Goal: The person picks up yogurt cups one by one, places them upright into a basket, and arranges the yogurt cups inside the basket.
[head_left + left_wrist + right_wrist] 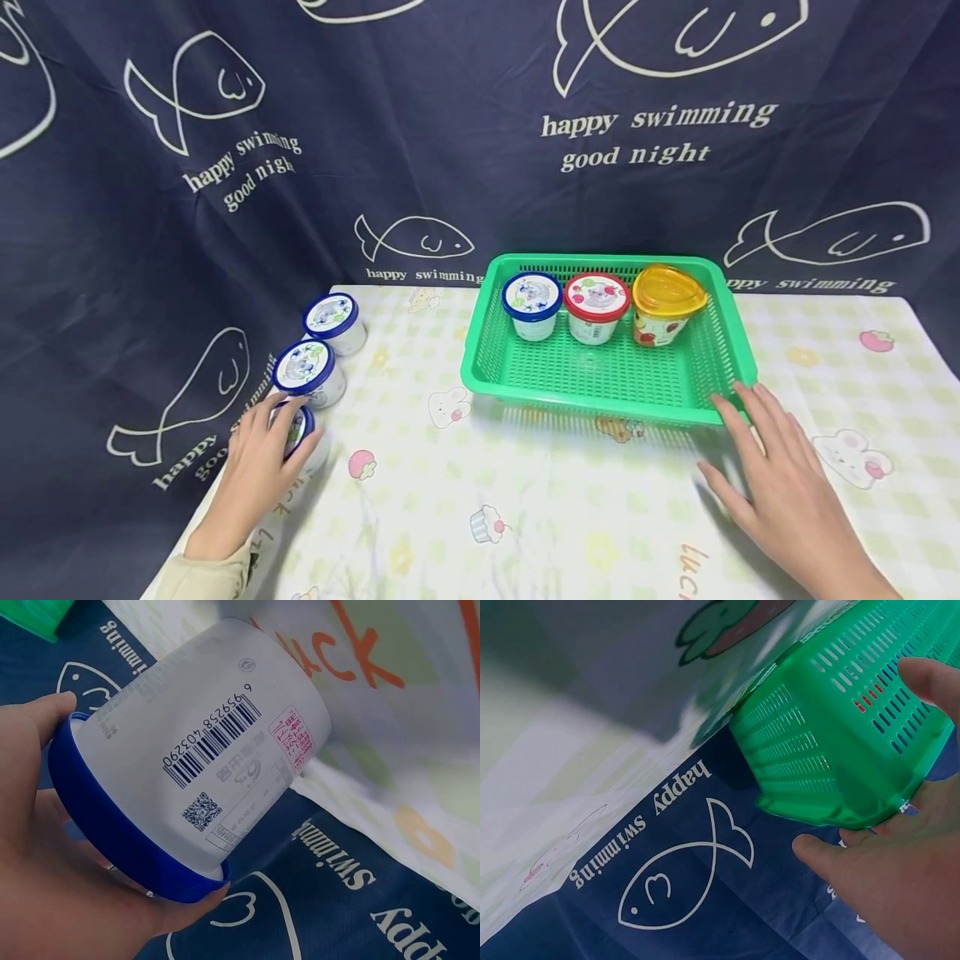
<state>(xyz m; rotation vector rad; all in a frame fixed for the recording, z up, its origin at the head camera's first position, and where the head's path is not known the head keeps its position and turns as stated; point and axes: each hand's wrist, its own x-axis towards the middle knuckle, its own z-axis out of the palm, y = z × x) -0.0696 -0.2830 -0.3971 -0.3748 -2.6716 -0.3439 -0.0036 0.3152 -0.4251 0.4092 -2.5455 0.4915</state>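
One tub (202, 742) gripped, basket (600, 406) well off to its right.
Left hand (258, 458) clamps its blue lid (112, 829); spread right hand (787, 483) is nearer, at the basket's corner.

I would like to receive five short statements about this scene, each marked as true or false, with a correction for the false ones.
1. The green basket holds a blue-lidded tub, a red-lidded tub and a yellow-lidded tub. True.
2. The left hand has its grip on another blue-lidded tub, outside the green basket. True.
3. The right hand is holding the red-lidded tub. False: it is at the near right corner of the green basket, and that tub stands inside.
4. In the head view, the yellow-lidded tub is leftmost in the green basket. False: it is rightmost.
5. In the left wrist view, a barcode shows on the tub in the left hand. True.
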